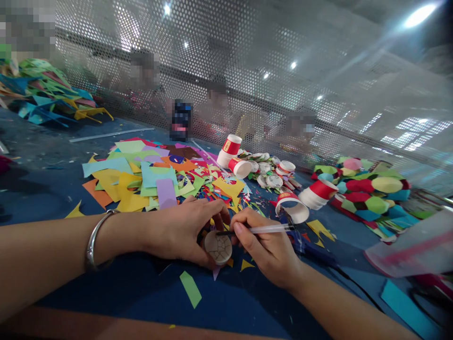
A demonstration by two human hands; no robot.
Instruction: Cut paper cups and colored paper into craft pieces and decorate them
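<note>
1. Our left hand [179,230] curls around the left side of the patterned round piece [219,249], grasping it.
2. Right of the round piece, our right hand [271,251] pinches a pen [271,228], tip at its far edge.
3. The round piece sits between our hands.

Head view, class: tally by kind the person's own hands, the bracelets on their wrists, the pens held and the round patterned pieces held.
Hands (left hand, right hand): 2
Bracelet: 1
Pen: 1
Round patterned piece: 1
Total: 5
</note>
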